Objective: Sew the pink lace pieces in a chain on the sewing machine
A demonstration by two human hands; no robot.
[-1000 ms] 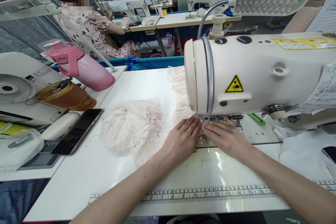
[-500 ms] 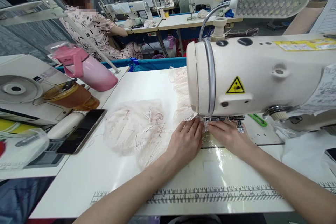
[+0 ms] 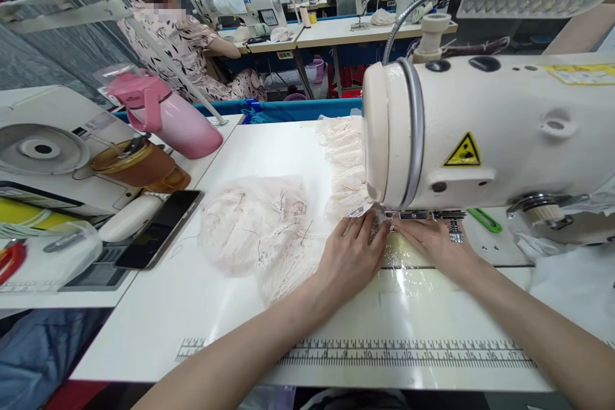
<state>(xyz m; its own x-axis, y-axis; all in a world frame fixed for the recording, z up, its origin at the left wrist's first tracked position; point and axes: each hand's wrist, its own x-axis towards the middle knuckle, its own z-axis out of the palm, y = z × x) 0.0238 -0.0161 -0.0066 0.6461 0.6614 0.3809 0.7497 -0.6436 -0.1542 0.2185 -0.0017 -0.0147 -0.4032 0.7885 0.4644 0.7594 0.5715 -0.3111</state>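
Note:
A white sewing machine [image 3: 480,122] stands over the right half of the table. Beneath its needle area, sheer cream lace fabric [image 3: 343,170] trails out behind the head, and a rumpled heap of the same lace lies to the left. My left hand [image 3: 353,253] rests on the lace just left of the presser foot, thumb and fingers closed on its edge. From the other side, my right hand [image 3: 437,243] reaches in under the metal attachment [image 3: 432,214], fingertips closed at the fabric's edge. The needle and part of my right fingers are hidden.
At the left are a pink bottle [image 3: 180,118], a brown cup [image 3: 148,166], a phone [image 3: 161,230] and red-handled scissors [image 3: 12,261]. A green thread snipper [image 3: 485,220] lies behind my right hand. A ruler strip [image 3: 384,353] runs along the front edge. A co-worker [image 3: 166,45] sits beyond.
The whole view has shifted, so the machine and both hands appear farther right. Both hands stay at the needle area, with slight finger movement on the lace.

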